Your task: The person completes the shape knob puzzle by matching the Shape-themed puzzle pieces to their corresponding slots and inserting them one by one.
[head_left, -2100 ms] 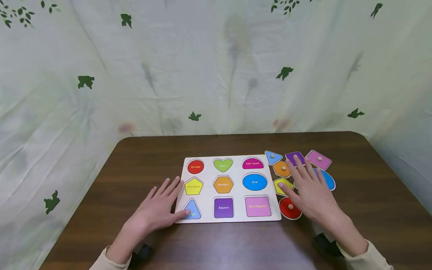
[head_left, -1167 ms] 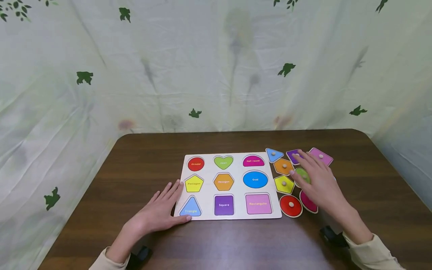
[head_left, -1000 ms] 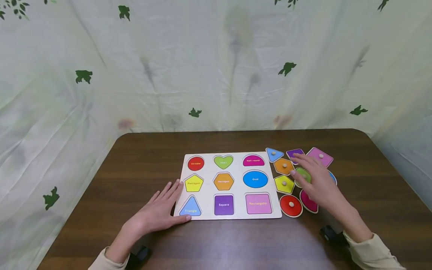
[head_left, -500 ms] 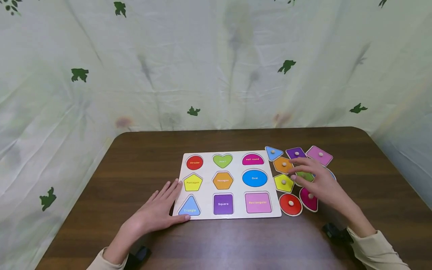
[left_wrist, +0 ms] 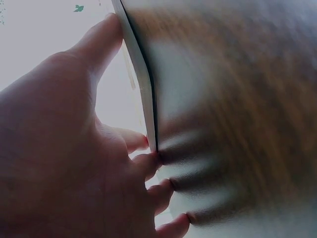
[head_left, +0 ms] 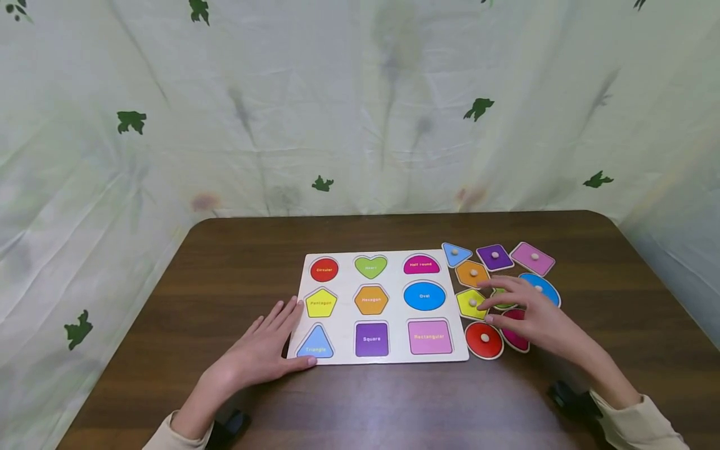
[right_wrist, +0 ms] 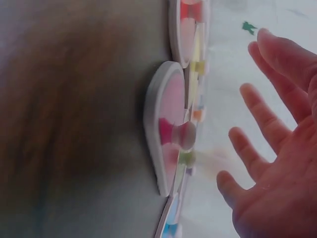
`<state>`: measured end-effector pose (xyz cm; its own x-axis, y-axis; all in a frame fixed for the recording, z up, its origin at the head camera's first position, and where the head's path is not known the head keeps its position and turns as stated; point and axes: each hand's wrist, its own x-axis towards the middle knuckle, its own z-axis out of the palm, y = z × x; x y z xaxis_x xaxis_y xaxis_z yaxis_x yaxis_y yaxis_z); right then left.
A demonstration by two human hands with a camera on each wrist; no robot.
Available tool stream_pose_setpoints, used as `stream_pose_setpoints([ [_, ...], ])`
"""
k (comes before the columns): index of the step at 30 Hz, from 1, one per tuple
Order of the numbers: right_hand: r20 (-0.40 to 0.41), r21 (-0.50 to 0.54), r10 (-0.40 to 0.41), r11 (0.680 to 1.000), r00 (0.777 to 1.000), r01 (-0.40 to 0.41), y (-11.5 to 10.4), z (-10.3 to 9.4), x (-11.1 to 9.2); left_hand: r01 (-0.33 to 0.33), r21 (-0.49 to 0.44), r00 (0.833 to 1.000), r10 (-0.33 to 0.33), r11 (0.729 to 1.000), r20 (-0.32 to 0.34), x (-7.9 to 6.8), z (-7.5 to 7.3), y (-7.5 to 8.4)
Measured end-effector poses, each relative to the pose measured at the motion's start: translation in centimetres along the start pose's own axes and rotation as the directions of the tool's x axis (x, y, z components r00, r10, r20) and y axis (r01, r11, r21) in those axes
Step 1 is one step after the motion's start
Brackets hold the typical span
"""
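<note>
A white shape-puzzle board (head_left: 344,325) lies on the table, printed with labelled coloured shapes. My left hand (head_left: 259,350) rests at its lower left corner, fingers straight, thumb on the front edge; the left wrist view shows the thumb (left_wrist: 101,44) against the board's edge. Over the knobbed pieces right of the board hovers my right hand (head_left: 534,315), holding nothing, its fingers loosely bent and spread. Beneath or beside it are the yellow pentagon (head_left: 468,299), the red circle (head_left: 478,349), the magenta half-round piece (right_wrist: 171,94) and a partly hidden green piece (head_left: 497,302).
Behind the hand lie the blue triangle (head_left: 452,257), orange hexagon (head_left: 465,270), purple square (head_left: 487,261), pink rectangle (head_left: 527,252) and blue oval (head_left: 548,290). A brown wooden table (head_left: 360,406) carries everything. A pale leaf-patterned curtain (head_left: 360,112) hangs behind it.
My right hand has drawn back toward me from the purple square to above the green and magenta pieces, its fingers bending. The left hand has stayed at the board's corner.
</note>
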<state>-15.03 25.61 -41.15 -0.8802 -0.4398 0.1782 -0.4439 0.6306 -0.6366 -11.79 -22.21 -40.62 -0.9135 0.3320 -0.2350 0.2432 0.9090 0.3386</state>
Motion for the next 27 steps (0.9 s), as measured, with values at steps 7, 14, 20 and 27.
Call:
stream_pose_setpoints([
  [7, 0.072, -0.029, -0.024, 0.999, 0.997, 0.026, 0.45, 0.28, -0.72, 0.014, 0.003, 1.0, -0.014, 1.0, 0.009, -0.06, 0.02, 0.0],
  [14, 0.149, -0.029, -0.012, 0.999, 0.989, 0.017, 0.7, 0.35, -0.89, 0.015, -0.004, 1.0, -0.015, 1.0, 0.008, -0.11, -0.02, 0.07],
  [20, 0.189, -0.036, -0.008, 0.999, 0.982, 0.016, 0.81, 0.44, -0.84, 0.018, -0.009, 1.0, -0.018, 1.0, 0.006, -0.05, 0.14, -0.04],
  [27, 0.195, -0.107, -0.023, 0.993, 0.981, 0.044, 0.43, 0.42, -0.73, 0.009, -0.002, 1.0, -0.009, 1.0, -0.002, 0.02, 0.17, -0.13],
])
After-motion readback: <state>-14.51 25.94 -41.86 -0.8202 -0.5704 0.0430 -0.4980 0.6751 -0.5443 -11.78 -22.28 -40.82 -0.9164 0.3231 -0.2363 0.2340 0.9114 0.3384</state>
